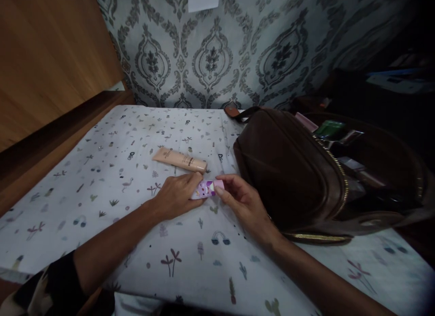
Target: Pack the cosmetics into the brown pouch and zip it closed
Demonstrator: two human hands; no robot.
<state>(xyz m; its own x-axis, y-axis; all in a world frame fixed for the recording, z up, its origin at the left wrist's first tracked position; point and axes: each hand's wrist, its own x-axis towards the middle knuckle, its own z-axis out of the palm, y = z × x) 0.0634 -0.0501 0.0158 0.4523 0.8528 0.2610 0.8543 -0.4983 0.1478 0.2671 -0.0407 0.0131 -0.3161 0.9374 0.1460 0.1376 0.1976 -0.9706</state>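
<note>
Between my hands is a small purple and white patterned tube [206, 188] with a pink cap [219, 184]. My left hand [178, 194] is closed around the tube's body. The thumb and fingers of my right hand [241, 199] pinch the pink cap at the other end. Just beyond my left hand lies a beige cosmetic tube [180, 160], flat on the patterned sheet, its cap toward my hands. The printing on both tubes is too small to read.
A brown leather backpack [282, 162] lies unzipped on the right, with several packets and items inside, one a green packet [329, 128]. White sheet [136, 243] with small prints covers the surface. Wooden panelling [50, 58] stands at left, patterned wallpaper [212, 58] behind.
</note>
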